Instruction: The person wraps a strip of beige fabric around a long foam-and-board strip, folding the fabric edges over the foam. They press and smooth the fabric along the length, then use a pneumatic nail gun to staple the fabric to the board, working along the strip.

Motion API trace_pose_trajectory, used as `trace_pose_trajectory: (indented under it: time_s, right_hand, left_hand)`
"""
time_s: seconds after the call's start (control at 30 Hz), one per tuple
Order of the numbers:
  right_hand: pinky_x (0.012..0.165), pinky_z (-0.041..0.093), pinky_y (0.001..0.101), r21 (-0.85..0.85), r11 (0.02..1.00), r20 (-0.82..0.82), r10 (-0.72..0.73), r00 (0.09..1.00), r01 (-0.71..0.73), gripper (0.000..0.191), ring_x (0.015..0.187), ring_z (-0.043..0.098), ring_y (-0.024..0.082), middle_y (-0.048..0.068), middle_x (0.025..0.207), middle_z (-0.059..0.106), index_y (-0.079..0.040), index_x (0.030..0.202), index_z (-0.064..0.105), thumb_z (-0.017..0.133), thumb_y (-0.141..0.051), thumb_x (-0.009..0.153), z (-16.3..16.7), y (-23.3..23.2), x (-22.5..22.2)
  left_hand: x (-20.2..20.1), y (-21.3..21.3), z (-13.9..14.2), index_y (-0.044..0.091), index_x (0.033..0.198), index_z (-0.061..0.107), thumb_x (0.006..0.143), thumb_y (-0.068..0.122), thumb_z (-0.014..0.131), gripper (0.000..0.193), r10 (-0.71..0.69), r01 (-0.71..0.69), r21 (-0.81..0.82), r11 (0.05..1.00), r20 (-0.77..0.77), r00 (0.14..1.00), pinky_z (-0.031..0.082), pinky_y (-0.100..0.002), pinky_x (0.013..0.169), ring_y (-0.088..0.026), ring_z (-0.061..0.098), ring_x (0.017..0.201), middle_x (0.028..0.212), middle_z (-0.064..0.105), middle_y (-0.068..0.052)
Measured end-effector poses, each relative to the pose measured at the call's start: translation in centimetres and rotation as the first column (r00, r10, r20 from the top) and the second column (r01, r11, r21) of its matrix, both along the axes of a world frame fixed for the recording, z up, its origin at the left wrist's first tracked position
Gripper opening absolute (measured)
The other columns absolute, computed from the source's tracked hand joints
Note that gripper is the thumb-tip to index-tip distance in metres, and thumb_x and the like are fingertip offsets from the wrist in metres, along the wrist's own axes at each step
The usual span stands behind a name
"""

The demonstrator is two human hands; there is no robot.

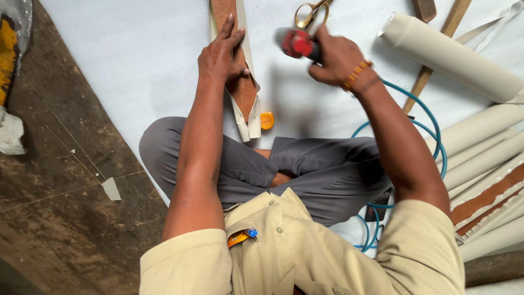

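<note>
Strip (240,82) runs lengthwise away, left hand (220,54) pressing flat; right hand (335,54) grips red tool (297,43).

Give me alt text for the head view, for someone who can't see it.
Seated cross-legged on a white sheet, a person presses the left hand flat on a brown strip edged in cream, while the right hand grips a blurred red tool. Scissors, cream rolls and a blue hose lie nearby.
</note>
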State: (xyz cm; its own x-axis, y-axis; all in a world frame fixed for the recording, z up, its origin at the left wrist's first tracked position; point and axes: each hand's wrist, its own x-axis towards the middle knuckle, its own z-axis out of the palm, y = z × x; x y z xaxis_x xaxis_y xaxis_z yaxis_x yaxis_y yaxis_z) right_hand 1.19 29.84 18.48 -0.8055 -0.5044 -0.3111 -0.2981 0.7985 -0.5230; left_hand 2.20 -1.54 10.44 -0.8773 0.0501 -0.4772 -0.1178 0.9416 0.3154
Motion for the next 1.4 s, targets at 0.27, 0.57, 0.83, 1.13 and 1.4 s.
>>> trace_pose_trajectory:
  time_s: [0.27, 0.57, 0.83, 1.13, 1.4]
  right_hand:
    - [0.083, 0.054, 0.0464, 0.283, 0.959, -0.28, 0.071, 0.957, 0.011, 0.025, 0.092, 0.063, 0.039, 0.018, 0.098, 0.065, -0.003, 0.103, 0.056, 0.067, -0.002, 0.081, -5.0, 5.8, 9.8]
    - [0.079, 0.056, 0.0449, 0.416, 0.907, -0.212, 0.024, 0.977, 0.068, 0.016, 0.096, 0.066, 0.034, 0.016, 0.108, 0.065, -0.008, 0.1, 0.065, 0.07, -0.01, 0.085, -3.5, -0.2, 11.0]
    - [0.09, 0.053, 0.0442, -0.394, 0.867, -0.173, -0.397, 0.901, 0.306, 0.056, 0.102, 0.061, 0.04, 0.023, 0.114, 0.058, -0.004, 0.132, 0.052, 0.076, -0.03, 0.089, -3.9, -15.9, 8.9]
    - [0.095, 0.05, 0.0487, -0.453, 0.704, 0.007, -0.61, 0.792, 0.547, 0.061, 0.108, 0.059, 0.045, 0.027, 0.118, 0.061, -0.011, 0.145, 0.046, 0.071, -0.028, 0.092, -2.8, -19.8, 6.5]
    - [0.096, 0.052, 0.0437, -0.558, 0.542, 0.282, -0.588, 0.758, 0.628, 0.081, 0.112, 0.064, 0.033, 0.024, 0.127, 0.062, -0.005, 0.151, 0.037, 0.074, -0.049, 0.095, -1.1, -18.7, 6.7]
  left_hand:
    - [-0.2, 0.5, 1.9, 0.046, 0.15, 0.045, 0.046, 0.047, 0.099, 0.117, -0.022, 0.025, -0.061, 0.998, 0.049, 0.999, 0.054, -0.036, 0.097, -0.02, 0.058, 0.128, 0.166, 0.016, 0.019]
    - [0.6, 1.2, 6.6, 0.044, 0.152, 0.044, 0.055, 0.046, 0.097, 0.11, -0.069, 0.068, -0.113, 0.991, -0.007, 0.998, 0.056, -0.033, 0.091, -0.021, 0.062, 0.115, 0.17, 0.013, 0.013]
    - [0.4, -1.9, 6.4, 0.01, 0.149, 0.051, 0.086, 0.037, 0.081, 0.075, 0.517, -0.5, 0.136, 0.855, -0.3, 0.802, 0.048, -0.044, 0.103, -0.037, 0.054, 0.128, 0.152, 0.045, -0.016]
    - [0.0, -1.8, 6.7, 0.005, 0.115, 0.073, 0.082, 0.031, 0.067, 0.042, 0.534, -0.54, 0.206, 0.816, 0.09, 0.841, 0.052, -0.044, 0.1, -0.04, 0.067, 0.114, 0.12, 0.071, -0.025]
    - [0.3, 0.7, 10.5, 0.004, 0.111, 0.067, 0.092, 0.032, 0.056, 0.036, 0.553, -0.537, 0.291, 0.792, 0.032, 0.833, 0.056, -0.045, 0.087, -0.039, 0.071, 0.097, 0.11, 0.073, -0.023]
